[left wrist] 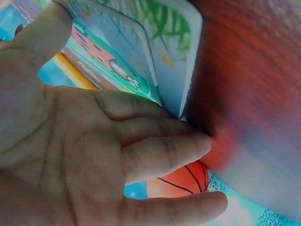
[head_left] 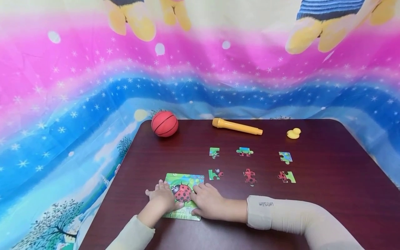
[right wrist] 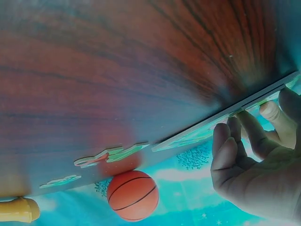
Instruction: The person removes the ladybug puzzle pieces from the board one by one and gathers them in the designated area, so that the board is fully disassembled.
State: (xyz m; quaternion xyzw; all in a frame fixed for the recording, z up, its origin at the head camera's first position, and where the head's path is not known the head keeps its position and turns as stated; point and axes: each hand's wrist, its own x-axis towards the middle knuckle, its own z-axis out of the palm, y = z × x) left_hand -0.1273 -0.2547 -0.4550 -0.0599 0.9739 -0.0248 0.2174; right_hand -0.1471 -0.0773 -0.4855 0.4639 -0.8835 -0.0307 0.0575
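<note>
A flat puzzle board (head_left: 187, 177) with a ladybug picture and a green grassy border lies on the dark red table, between both hands. My left hand (head_left: 161, 198) rests at the board's left edge. Its fingers (left wrist: 164, 153) are straight and spread, and the thumb reaches over the board. At the right edge, my right hand (head_left: 208, 202) touches the board with loosely bent fingers (right wrist: 225, 153). Several loose puzzle pieces lie right of the board in two rows, among them a red spotted piece (head_left: 250, 177) and a green and red piece (head_left: 286, 177).
A red toy basketball (head_left: 165, 124) sits at the table's far left corner. Along the far side lie a yellow toy microphone (head_left: 237, 126) and a yellow rubber duck (head_left: 293, 133). Behind the table (head_left: 331, 152) hangs a colourful printed cloth (head_left: 200, 62).
</note>
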